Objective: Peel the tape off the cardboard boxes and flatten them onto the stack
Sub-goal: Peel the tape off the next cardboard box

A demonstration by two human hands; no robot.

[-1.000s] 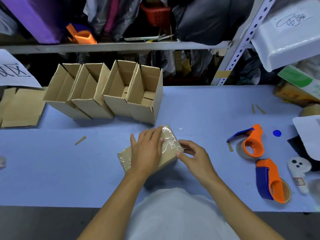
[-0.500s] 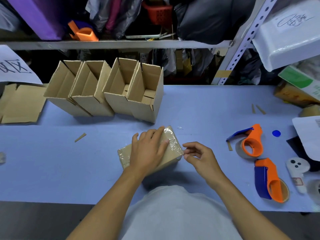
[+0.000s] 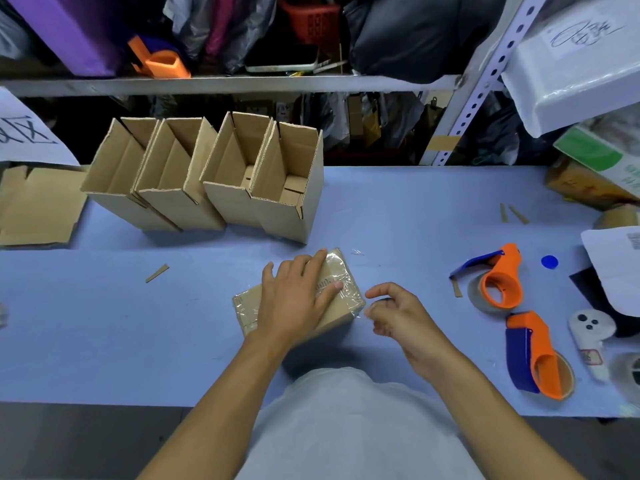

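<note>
Taped box (image 3: 341, 299), left hand (image 3: 294, 299) pressing top, right hand (image 3: 394, 313) beside corner.

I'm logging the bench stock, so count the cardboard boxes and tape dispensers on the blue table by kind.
Open boxes standing in a row: 4
Taped box under the left hand: 1
Orange tape dispensers on the table: 2
Total: 7

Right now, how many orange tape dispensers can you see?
3: one on the table right of the hands, one nearer the table's front edge, one up on the shelf. Clutter may hide more.
</note>
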